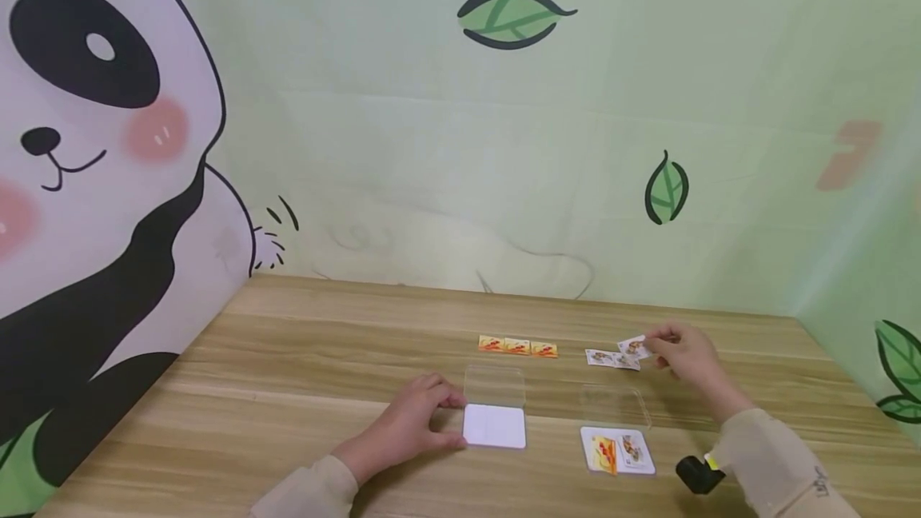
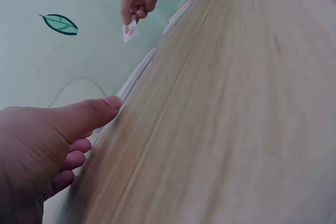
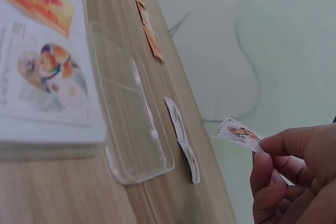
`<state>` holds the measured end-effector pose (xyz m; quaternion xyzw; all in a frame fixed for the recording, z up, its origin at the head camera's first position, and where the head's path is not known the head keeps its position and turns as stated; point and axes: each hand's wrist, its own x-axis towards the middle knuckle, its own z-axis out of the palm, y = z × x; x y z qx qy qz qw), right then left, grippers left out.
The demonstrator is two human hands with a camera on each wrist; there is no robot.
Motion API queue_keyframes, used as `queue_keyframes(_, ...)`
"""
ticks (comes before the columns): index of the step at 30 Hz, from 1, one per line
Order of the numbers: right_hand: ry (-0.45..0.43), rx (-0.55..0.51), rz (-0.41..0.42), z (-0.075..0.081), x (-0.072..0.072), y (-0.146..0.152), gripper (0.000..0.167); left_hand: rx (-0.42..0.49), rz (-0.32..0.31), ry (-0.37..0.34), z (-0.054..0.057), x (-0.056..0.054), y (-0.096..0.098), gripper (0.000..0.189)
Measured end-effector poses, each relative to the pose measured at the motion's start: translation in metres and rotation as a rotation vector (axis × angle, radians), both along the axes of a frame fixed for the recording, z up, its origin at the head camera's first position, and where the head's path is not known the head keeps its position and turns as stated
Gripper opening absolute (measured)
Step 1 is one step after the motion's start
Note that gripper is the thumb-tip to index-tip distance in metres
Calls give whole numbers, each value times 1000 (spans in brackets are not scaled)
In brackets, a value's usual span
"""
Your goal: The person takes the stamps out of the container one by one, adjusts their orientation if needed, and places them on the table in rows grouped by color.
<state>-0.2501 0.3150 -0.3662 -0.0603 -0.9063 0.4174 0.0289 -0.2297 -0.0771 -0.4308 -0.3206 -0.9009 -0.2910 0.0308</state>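
My right hand (image 1: 687,354) pinches a small white stamp (image 1: 633,347) with a colourful printed picture between thumb and fingers. Below it lie two similar white stamps (image 3: 184,140), end to end on the table. My left hand (image 1: 417,414) holds the left side of a flat white plastic case (image 1: 495,426), thumb at the front corner and forefinger at the back. The case's clear lid (image 1: 495,386) is folded back. To its right, a second white case (image 1: 619,468) with its clear lid (image 3: 131,108) folded back holds an orange stamp (image 1: 603,454) and a white stamp (image 3: 42,77).
Three orange-yellow stamps (image 1: 516,345) lie in a row behind the left case. A small black object (image 1: 696,475) with a yellow part is beside the right forearm. A printed cloth backdrop (image 1: 403,142) stands along the back of the wooden table (image 1: 288,358).
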Motion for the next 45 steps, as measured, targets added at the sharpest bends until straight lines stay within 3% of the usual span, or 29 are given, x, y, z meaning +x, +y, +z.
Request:
queue_keyframes(14, -19, -66, -52, -11, -2, 21, 30, -11, 9, -5, 0, -1, 0, 42)
queue_keyframes(27, -63, -117, -147, -22, -4, 24, 19, -11, 7, -8, 0, 0, -1, 42)
queue_keyframes(45, -92, 19, -199, -29, -5, 31, 31, -11, 1, 16, 0, 0, 0, 41)
